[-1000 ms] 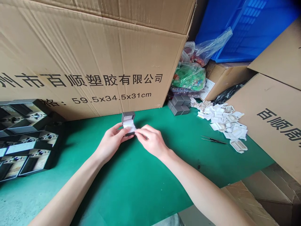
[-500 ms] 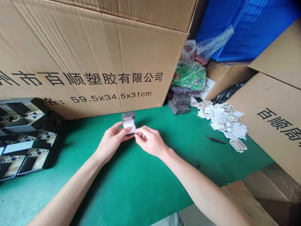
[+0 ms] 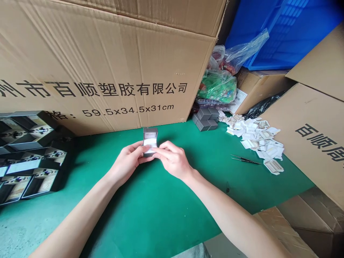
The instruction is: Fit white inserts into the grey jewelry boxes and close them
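Ring box [image 3: 150,141], grey, lid up, white insert showing, held between both hands over green desk mat [image 3: 161,211]. Left hand [image 3: 127,160]: grip closed round box's left side. Right hand [image 3: 173,160]: grip nearly closed, fingertips [image 3: 158,149] against box's front. Right of box: stacked grey boxes [image 3: 204,119], loose white cards [image 3: 260,138], tweezers [image 3: 245,159]. Left: black tray of boxes [image 3: 32,157].

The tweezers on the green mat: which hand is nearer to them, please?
Right. The right hand is left of the tweezers; the left hand is farther left, beyond the open grey ring box.
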Motion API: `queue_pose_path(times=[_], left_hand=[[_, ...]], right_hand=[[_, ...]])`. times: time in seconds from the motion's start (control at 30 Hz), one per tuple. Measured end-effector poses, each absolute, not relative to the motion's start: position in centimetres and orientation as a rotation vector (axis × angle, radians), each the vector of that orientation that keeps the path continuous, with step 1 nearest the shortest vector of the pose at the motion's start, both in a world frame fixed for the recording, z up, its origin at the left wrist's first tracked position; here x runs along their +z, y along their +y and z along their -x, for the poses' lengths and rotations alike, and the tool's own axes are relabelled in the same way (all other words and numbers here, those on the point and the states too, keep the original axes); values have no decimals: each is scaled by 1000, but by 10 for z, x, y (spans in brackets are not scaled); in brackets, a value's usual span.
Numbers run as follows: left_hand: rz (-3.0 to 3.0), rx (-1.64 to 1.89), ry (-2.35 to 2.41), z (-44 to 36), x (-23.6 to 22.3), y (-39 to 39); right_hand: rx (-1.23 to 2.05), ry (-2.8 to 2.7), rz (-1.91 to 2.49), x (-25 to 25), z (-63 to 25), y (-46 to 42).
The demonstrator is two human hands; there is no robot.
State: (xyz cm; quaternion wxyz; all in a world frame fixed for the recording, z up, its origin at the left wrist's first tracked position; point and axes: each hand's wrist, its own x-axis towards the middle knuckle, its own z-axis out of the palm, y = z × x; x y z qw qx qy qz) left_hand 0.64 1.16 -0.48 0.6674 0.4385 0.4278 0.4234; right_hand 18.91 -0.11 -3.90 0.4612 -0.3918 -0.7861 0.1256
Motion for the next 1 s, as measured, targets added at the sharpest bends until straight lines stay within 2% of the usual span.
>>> queue_pose_path(times=[0.47, 0.77, 1.0], left_hand=[[-974, 970, 930, -7, -5, 11], [-1063, 930, 897, -6, -9, 10], [-1181, 866, 866, -7, -5, 6]], right_hand=[[431, -1740, 996, -29, -188, -5], [944, -1636, 1237, -28, -190, 3], [1047, -1608, 1190, -28, -191, 7]])
